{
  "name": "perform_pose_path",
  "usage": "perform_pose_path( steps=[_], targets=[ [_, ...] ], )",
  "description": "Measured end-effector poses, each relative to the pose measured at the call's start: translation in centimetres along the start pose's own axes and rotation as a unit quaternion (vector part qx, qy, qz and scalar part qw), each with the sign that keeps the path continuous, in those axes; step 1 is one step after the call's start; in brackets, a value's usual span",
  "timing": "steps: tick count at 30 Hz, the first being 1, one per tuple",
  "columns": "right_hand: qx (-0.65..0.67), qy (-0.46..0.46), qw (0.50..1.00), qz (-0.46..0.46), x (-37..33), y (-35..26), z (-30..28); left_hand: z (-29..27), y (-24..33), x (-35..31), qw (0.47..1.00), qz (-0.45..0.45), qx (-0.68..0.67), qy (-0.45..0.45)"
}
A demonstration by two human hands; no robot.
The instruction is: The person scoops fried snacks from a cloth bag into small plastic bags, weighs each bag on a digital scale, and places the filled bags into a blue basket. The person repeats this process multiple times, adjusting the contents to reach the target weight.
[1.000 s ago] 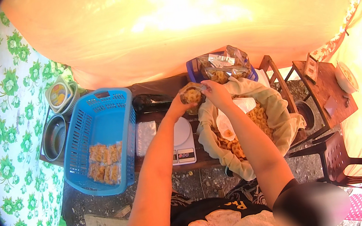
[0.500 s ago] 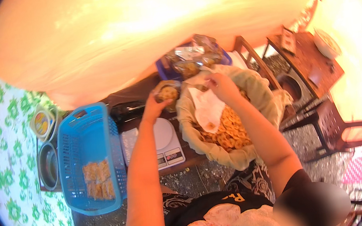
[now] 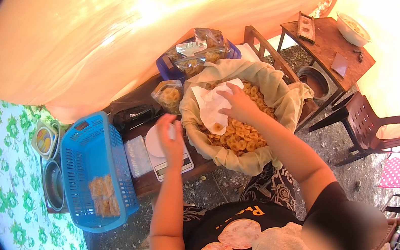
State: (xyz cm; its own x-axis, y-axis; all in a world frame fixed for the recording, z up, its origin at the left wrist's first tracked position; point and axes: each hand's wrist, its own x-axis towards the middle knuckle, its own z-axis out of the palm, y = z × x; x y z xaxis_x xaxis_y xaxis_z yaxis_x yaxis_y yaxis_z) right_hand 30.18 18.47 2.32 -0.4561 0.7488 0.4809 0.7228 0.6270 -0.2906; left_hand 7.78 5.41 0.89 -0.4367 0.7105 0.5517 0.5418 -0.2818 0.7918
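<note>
White sheeting lies on the banana chips in a cloth-lined container; the right hand spreads its fingers over it, whether pinching I cannot tell. The left hand, fingers loosely parted, is over the digital scale, near a filled clear bag.

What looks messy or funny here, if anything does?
I see nothing clearly spilled or broken. The oddest bit is a rumpled white sheet lying on the yellow-brown chips, by the right hand. It covers some of them, and a brownish spot shows near its lower end.
</note>
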Motion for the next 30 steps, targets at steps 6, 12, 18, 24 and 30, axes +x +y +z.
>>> perform_pose_path(
  steps=[6, 12, 18, 24, 30],
  targets=[
    [0.019, -0.236, 0.969, 0.074, 0.9, 0.8, -0.4, 4.5, 5.4, -2.3, 0.917, 0.125, 0.197, -0.325],
    [0.058, -0.003, 0.991, 0.125, 0.1, 3.1, -6.4, 5.5, 6.2, -1.3, 0.851, 0.059, 0.259, -0.453],
    [-0.033, 0.105, 0.994, -0.015, -0.6, 6.9, -5.9, 5.6, 5.9, -1.9, 0.891, 0.049, 0.230, -0.389],
    [-0.048, -0.208, 0.967, 0.140, 2.1, 12.0, -0.6, 5.4, 5.6, -2.1, 0.892, 0.063, 0.220, -0.391],
    [-0.004, -0.271, 0.955, 0.117, 3.6, 9.8, 3.3, 5.2, 6.0, -2.1, 0.888, 0.043, 0.226, -0.399]
  ],
)
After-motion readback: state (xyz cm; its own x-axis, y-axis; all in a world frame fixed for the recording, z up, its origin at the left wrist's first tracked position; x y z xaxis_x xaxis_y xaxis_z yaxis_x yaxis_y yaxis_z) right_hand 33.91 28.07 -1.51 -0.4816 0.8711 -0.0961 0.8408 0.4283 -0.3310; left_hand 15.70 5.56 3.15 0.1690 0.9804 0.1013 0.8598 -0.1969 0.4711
